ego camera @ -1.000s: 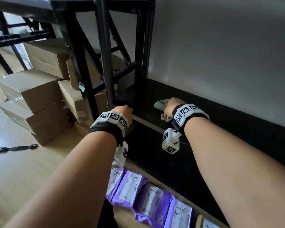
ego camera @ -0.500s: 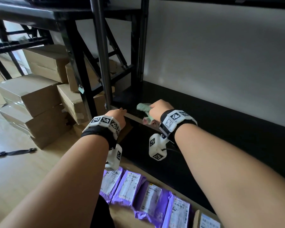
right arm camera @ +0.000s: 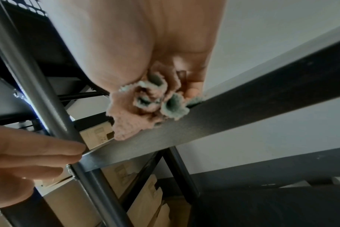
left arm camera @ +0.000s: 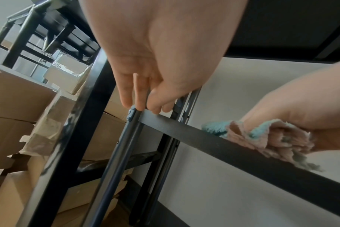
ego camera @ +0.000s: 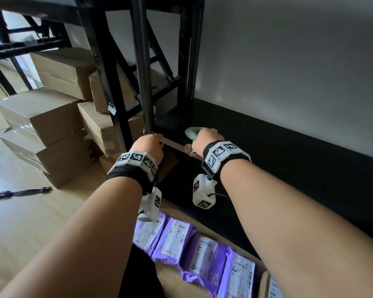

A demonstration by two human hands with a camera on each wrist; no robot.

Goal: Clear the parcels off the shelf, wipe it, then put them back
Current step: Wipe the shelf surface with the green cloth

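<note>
Your cloth [right arm camera: 144, 104] is fluffy terry, pink on one face and green on the other. The shelf [ego camera: 289, 168] you see is matt black, its front edge faintly speckled. The upright post [right arm camera: 39, 95] is smooth grey metal with a sheen. The parcels [ego camera: 202, 252] are glossy purple plastic with paper labels; the boxes [ego camera: 41, 112] are plain matt cardboard; the floor [ego camera: 30, 222] is smooth pale wood.

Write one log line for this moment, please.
phase: wiping | right hand: grips cloth on shelf | left hand: touches shelf edge | parcels: on floor
</note>
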